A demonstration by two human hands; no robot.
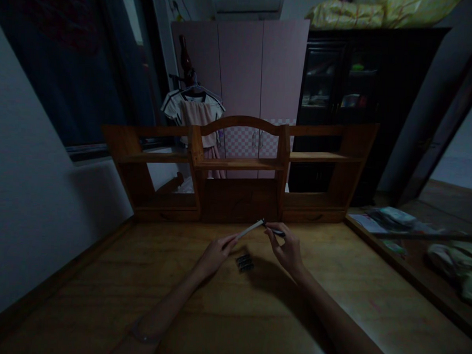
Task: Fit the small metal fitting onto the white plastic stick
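Home bedroom or study corner, dimly lit. Wooden desk (231, 311) against a white wall, topped by a wooden hutch (240, 167) with open shelves and an arched centre. Behind it: pink wardrobe (259, 69) with checkered lower panels, clothes on hangers (194, 111) on a stand beside it. Dark glass-door cabinet (340, 82) to the right, stuffed with small items; yellow bundled bedding (381, 11) stacked on top. Wall-mounted air conditioner (248, 2) above the wardrobe. Dark window (70, 52) on the left. Papers and clutter (393, 218) on a side surface to the right. Domestic furniture throughout, nothing industrial.
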